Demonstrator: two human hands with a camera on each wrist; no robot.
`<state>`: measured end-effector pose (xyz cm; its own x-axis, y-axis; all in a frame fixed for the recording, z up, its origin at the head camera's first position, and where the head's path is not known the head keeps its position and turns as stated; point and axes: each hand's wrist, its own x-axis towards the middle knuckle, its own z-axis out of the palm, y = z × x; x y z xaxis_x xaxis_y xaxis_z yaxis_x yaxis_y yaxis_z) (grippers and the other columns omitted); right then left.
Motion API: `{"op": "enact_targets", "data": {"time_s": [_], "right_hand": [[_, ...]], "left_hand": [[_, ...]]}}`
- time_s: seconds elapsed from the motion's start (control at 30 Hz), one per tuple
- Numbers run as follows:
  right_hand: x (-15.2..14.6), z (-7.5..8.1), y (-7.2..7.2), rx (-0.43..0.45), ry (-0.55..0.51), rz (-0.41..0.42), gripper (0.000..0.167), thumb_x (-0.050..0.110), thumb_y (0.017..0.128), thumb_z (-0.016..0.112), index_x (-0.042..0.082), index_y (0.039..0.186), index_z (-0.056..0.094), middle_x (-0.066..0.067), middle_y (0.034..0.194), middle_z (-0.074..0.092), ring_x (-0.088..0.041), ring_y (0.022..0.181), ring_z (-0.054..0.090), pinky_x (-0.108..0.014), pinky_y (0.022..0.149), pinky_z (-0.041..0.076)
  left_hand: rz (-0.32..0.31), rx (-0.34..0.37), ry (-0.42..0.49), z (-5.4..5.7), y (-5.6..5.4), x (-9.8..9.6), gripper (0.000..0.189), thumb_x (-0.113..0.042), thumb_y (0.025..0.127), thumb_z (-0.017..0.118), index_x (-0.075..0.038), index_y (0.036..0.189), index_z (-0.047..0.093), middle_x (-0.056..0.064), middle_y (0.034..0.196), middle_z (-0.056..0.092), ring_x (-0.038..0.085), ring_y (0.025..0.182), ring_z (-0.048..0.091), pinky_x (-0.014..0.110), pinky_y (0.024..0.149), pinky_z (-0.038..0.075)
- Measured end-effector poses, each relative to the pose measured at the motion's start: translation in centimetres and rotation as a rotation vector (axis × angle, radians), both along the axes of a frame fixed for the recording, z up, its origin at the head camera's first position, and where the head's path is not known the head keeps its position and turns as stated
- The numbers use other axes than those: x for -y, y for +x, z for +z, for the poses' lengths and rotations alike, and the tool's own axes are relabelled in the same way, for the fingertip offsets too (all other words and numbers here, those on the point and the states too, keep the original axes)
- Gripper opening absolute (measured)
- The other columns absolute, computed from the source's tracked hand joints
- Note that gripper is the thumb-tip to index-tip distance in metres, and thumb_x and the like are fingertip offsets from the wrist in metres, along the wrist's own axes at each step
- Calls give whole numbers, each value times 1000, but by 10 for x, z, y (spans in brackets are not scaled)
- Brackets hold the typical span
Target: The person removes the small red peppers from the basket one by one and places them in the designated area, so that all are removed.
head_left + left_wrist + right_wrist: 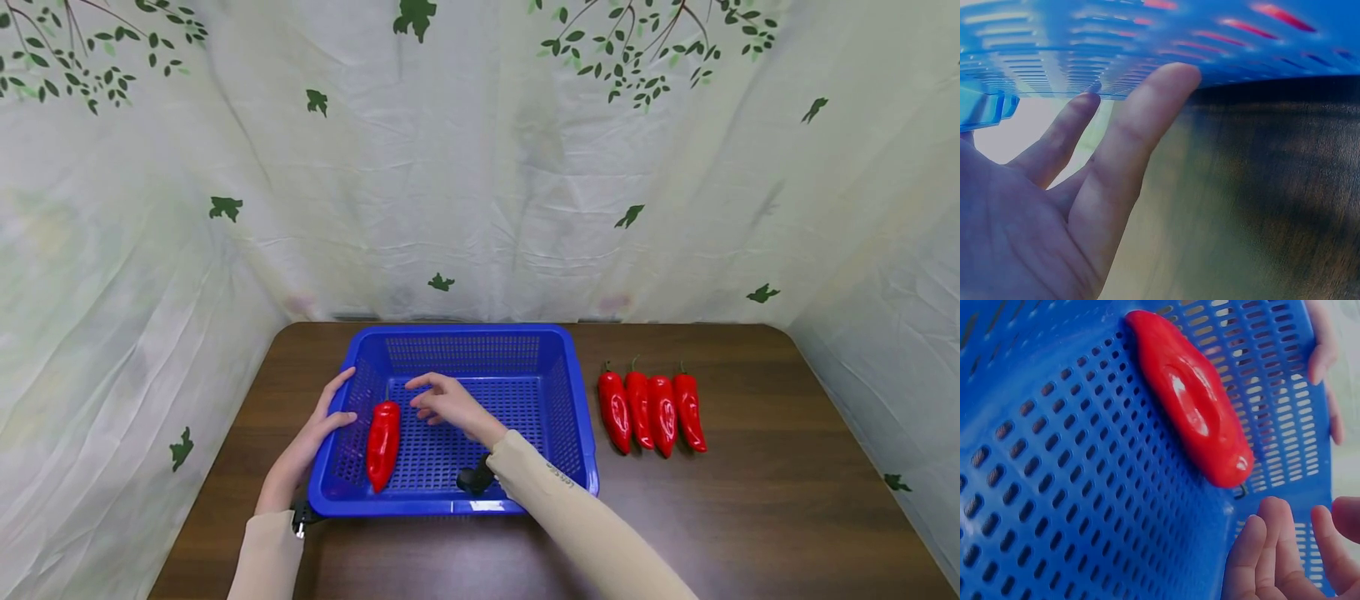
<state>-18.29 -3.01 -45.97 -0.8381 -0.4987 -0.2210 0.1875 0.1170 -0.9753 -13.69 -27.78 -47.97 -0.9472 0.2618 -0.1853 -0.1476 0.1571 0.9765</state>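
My left hand (pixel 327 417) is at the left rim of a blue perforated plastic basket (pixel 450 507). Its fingers (pixel 1119 144) look straight, with tips right at the basket's side. Inside the basket's left part lies one glossy red pepper (pixel 383 446), stem toward the back. To the right of that pepper, my right hand (pixel 448 406) hovers over the basket floor with loosely bent fingers and nothing in them. The right wrist view shows the pepper (pixel 1191 400) lying apart from those fingertips (pixel 1275 512).
Several red peppers (pixel 662 417) lie side by side on the brown wooden table (pixel 780 500), right of the basket. A pale cloth with leaf prints (pixel 495 208) hangs behind and along both sides. Dark wrist cameras (pixel 476 477) are strapped to the arms.
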Motion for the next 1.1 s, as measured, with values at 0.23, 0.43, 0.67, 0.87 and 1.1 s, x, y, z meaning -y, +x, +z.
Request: {"op": "enact_targets", "data": {"time_s": [0.23, 0.43, 0.67, 0.87, 1.1], "right_hand": [[9, -4, 0, 40, 45, 51, 33, 3, 93, 54, 2, 126, 58, -25, 112, 61, -41, 100, 60, -51, 85, 51], [12, -7, -1, 98, 48, 73, 36, 3, 92, 54, 5, 128, 57, -23, 112, 60, -39, 102, 59, -49, 84, 51], [15, -12, -2, 127, 54, 112, 46, -2, 89, 55, 8, 134, 52, -22, 118, 56, -37, 104, 60, -50, 85, 50], [20, -13, -1, 140, 37, 178, 55, -5, 86, 55, 9, 139, 47, -15, 117, 53, -32, 100, 60, -49, 86, 50], [27, -13, 0, 122, 62, 238, 60, -4, 84, 56, 12, 141, 46, -8, 120, 51, -19, 91, 56, -48, 85, 50]], "left_hand": [[1, 6, -8, 1, 0, -1, 70, -23, 96, 45, -31, 153, 5, 17, 155, -4, 54, 134, 13, 67, 91, 37], [-2, 7, -8, 2, 1, -2, 69, -23, 96, 44, -31, 153, 5, 17, 155, -4, 54, 134, 14, 67, 91, 38], [-4, 7, -5, 2, 0, -2, 69, -24, 97, 44, -31, 153, 5, 18, 155, -4, 55, 134, 14, 67, 91, 38], [-1, 8, 0, 2, 0, -2, 68, -23, 97, 43, -31, 153, 5, 18, 155, -3, 54, 134, 15, 67, 92, 37], [1, 13, -21, 2, 0, -2, 68, -25, 97, 44, -32, 153, 4, 17, 155, -3, 54, 134, 17, 66, 91, 39]]}}
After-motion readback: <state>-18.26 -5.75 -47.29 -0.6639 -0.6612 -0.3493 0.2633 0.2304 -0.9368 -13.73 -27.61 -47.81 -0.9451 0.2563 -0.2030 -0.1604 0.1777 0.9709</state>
